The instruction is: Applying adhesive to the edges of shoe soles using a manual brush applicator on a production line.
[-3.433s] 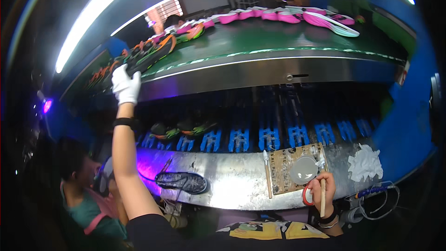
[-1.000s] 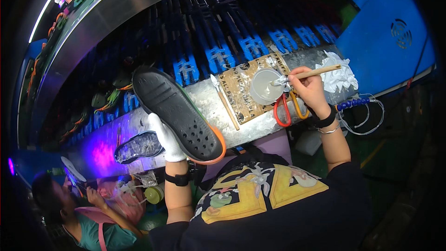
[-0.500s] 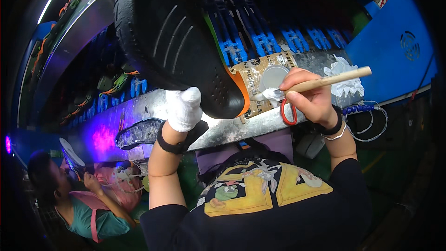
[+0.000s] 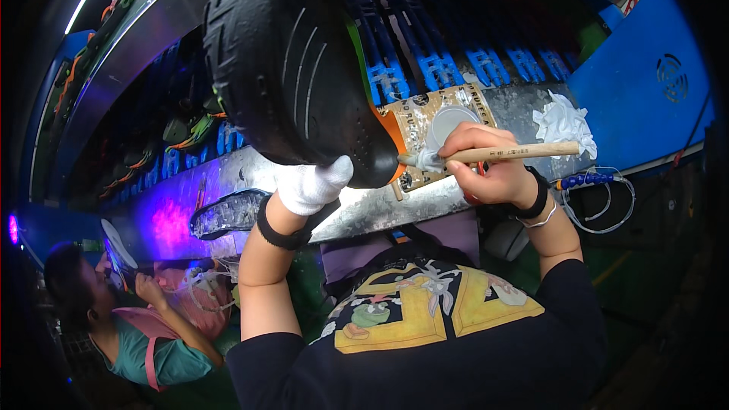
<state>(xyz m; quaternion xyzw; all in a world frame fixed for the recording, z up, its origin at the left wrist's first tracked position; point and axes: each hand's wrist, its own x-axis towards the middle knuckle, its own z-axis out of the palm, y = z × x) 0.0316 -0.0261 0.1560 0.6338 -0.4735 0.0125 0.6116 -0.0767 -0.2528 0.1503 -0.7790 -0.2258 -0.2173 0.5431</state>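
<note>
My left hand point(image 4: 311, 186), in a white knitted glove, grips a large shoe point(image 4: 311, 83) with its black sole turned toward me. An orange band point(image 4: 396, 143) and a thin green line show along the shoe's right edge. My bare right hand point(image 4: 492, 171) pinches a brush point(image 4: 524, 152) with a pale wooden handle. The brush's bristle end meets or nearly meets the orange band. Beneath that hand, part of a red loop point(image 4: 472, 198) shows; what it belongs to is hidden. Behind the fingers lies a round whitish dish or lid point(image 4: 448, 121).
Brown printed cardboard point(image 4: 480, 102) covers part of the metal bench point(image 4: 364, 216). Crumpled white paper point(image 4: 563, 121) lies at right, near a blue coiled tube point(image 4: 585, 181). A dark sole-shaped piece point(image 4: 226, 216) rests at left. Blue racks point(image 4: 439, 72) stand behind. Another person point(image 4: 148, 334) works lower left.
The shoe has shifted right and tilted, showing more tread. My right hand has moved slightly left, bringing the brush to the orange band and levelling its handle. The red loop is now mostly covered.
</note>
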